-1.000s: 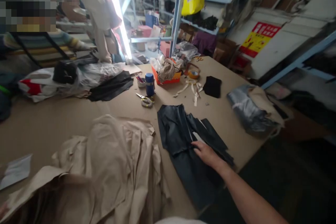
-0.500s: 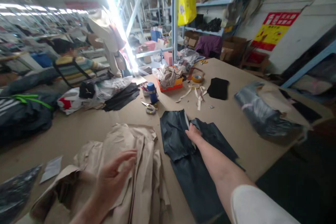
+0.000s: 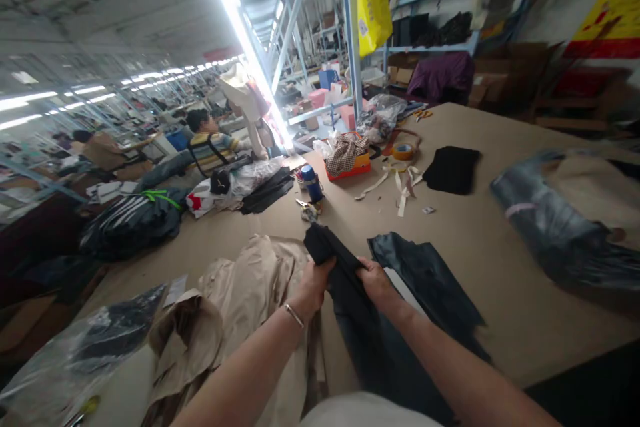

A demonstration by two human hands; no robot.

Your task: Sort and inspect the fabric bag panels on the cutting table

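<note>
Dark cloth [image 3: 323,240] gripped by two hands [image 3: 311,285] [image 3: 377,282], one beige heap [image 3: 257,273] beside, one blue flask [image 3: 313,185] beyond

Dark garment [image 3: 345,283] | near-black to slate-blue cloth, faint sheen | upper part gathered into a narrow, creased fold, gripped along both edges | long axis from 11 to 5 o'clock | straight ahead at 12 o'clock, lower part spreading broader towards 5

The bare left hand [image 3: 311,288] and bare right hand [image 3: 376,281], gripping, reach past the near edge of the brown tabletop [image 3: 465,227].
</note>
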